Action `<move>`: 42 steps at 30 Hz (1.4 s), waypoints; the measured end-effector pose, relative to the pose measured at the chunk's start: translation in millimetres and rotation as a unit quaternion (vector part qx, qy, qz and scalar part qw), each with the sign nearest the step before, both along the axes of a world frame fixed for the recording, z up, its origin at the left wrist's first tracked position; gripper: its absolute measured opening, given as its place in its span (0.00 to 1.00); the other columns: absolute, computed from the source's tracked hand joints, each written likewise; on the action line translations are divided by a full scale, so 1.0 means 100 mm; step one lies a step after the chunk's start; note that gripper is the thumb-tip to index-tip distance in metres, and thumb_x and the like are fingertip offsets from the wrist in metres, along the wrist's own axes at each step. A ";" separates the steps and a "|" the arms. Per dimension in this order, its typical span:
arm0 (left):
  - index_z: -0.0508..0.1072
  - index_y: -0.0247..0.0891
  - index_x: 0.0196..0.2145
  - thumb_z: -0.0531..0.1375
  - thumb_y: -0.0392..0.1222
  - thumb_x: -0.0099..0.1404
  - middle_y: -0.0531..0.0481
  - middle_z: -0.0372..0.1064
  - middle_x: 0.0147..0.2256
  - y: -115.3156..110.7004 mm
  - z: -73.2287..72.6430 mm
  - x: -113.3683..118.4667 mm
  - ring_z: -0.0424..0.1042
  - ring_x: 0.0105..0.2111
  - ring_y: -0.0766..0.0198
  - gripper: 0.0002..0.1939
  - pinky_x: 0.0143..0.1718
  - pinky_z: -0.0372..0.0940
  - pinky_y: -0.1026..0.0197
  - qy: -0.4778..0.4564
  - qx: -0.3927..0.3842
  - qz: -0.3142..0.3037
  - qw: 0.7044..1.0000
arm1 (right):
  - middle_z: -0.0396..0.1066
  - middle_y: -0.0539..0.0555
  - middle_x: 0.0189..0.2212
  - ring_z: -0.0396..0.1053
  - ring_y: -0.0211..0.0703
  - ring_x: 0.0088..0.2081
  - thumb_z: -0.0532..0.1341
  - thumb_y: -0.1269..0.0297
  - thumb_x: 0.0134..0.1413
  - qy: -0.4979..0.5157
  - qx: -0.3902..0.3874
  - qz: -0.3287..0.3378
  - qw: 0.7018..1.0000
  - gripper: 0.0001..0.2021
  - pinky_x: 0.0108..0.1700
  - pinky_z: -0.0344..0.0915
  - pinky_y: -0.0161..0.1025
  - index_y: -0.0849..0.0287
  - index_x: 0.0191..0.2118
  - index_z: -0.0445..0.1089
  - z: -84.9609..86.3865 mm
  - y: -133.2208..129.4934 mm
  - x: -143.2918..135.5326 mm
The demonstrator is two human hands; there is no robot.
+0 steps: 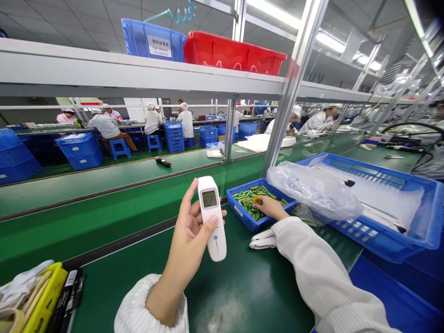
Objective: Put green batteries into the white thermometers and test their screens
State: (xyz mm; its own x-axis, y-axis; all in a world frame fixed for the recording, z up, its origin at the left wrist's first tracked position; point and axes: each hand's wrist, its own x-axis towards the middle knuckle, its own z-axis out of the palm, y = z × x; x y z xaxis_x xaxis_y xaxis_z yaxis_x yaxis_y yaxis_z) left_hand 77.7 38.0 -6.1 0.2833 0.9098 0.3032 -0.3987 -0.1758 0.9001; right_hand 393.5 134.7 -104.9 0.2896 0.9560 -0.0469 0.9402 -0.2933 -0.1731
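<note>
A white handheld thermometer [215, 236] with a small grey screen stands upright in my left hand [194, 226], the thumb lying on its front below the screen. To the right, my right hand [269, 206] reaches into a small blue bin [255, 225] full of green and gold batteries [248, 199]. Its fingers are bent down among the batteries and their tips are partly hidden, so what they hold cannot be made out. Folded white gloves [263, 240] lie on the green table [243, 282] just below the bin, beside my right sleeve.
A large blue crate [385, 247] with a clear plastic bag [312, 189] stands at right. At lower left is a yellow box [52, 296] beside black packages. A metal post [294, 88] rises behind the bin. A black cylindrical object [163, 162] lies across the line.
</note>
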 end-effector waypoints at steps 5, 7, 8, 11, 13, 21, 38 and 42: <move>0.51 0.55 0.64 0.64 0.40 0.59 0.49 0.72 0.46 -0.03 0.04 -0.04 0.75 0.41 0.56 0.40 0.41 0.73 0.56 -0.002 0.001 0.011 1.000 | 0.71 0.53 0.36 0.68 0.41 0.36 0.58 0.57 0.60 0.003 0.002 -0.006 1.000 0.12 0.41 0.65 0.42 0.61 0.41 0.70 -0.01 0.01 0.01; 0.50 0.55 0.64 0.64 0.40 0.60 0.49 0.72 0.46 -0.04 0.05 -0.04 0.75 0.41 0.56 0.40 0.41 0.73 0.56 -0.005 0.004 0.013 1.000 | 0.71 0.53 0.37 0.68 0.41 0.36 0.58 0.58 0.60 0.004 0.003 -0.006 1.000 0.12 0.40 0.65 0.42 0.61 0.42 0.70 -0.01 0.01 0.01; 0.50 0.54 0.64 0.64 0.40 0.60 0.48 0.72 0.47 -0.05 0.05 -0.05 0.75 0.42 0.56 0.39 0.42 0.73 0.56 -0.006 0.006 0.015 1.000 | 0.72 0.53 0.36 0.69 0.41 0.36 0.58 0.58 0.60 0.003 0.003 -0.007 1.000 0.12 0.40 0.65 0.41 0.62 0.42 0.70 0.00 0.01 0.01; 0.50 0.54 0.64 0.63 0.39 0.61 0.48 0.72 0.47 -0.07 0.07 -0.06 0.75 0.42 0.55 0.39 0.41 0.73 0.56 -0.006 0.012 0.016 1.000 | 0.73 0.54 0.36 0.69 0.41 0.36 0.58 0.58 0.60 0.005 0.006 -0.008 1.000 0.12 0.39 0.64 0.40 0.62 0.42 0.70 -0.01 0.01 0.01; 0.50 0.54 0.64 0.63 0.39 0.61 0.48 0.72 0.47 -0.09 0.09 -0.07 0.76 0.42 0.55 0.38 0.41 0.73 0.56 -0.006 0.014 0.015 1.000 | 0.73 0.54 0.36 0.70 0.42 0.36 0.58 0.58 0.59 0.008 0.008 -0.004 1.000 0.13 0.37 0.63 0.39 0.61 0.43 0.71 -0.01 0.01 0.02; 0.51 0.57 0.63 0.61 0.39 0.63 0.49 0.70 0.48 -0.16 0.10 -0.11 0.74 0.36 0.63 0.36 0.37 0.72 0.62 -0.019 0.040 0.035 0.998 | 0.75 0.52 0.34 0.72 0.44 0.35 0.58 0.58 0.57 0.009 0.022 0.003 1.000 0.12 0.31 0.57 0.35 0.56 0.41 0.73 -0.04 0.02 0.05; 0.49 0.63 0.63 0.53 0.37 0.69 0.48 0.68 0.51 -0.22 0.15 -0.17 0.68 0.29 0.70 0.31 0.26 0.69 0.68 -0.115 0.113 -0.001 0.987 | 0.75 0.55 0.34 0.72 0.47 0.38 0.56 0.57 0.58 -0.014 0.024 -0.011 1.000 0.11 0.31 0.58 0.36 0.58 0.36 0.72 -0.05 0.02 0.05; 0.51 0.65 0.62 0.52 0.36 0.69 0.50 0.68 0.50 -0.24 0.16 -0.18 0.68 0.30 0.70 0.30 0.26 0.69 0.68 -0.117 0.116 0.002 0.986 | 0.75 0.56 0.35 0.72 0.48 0.38 0.56 0.57 0.58 -0.021 0.022 -0.016 0.999 0.12 0.31 0.59 0.36 0.58 0.36 0.72 -0.05 0.03 0.05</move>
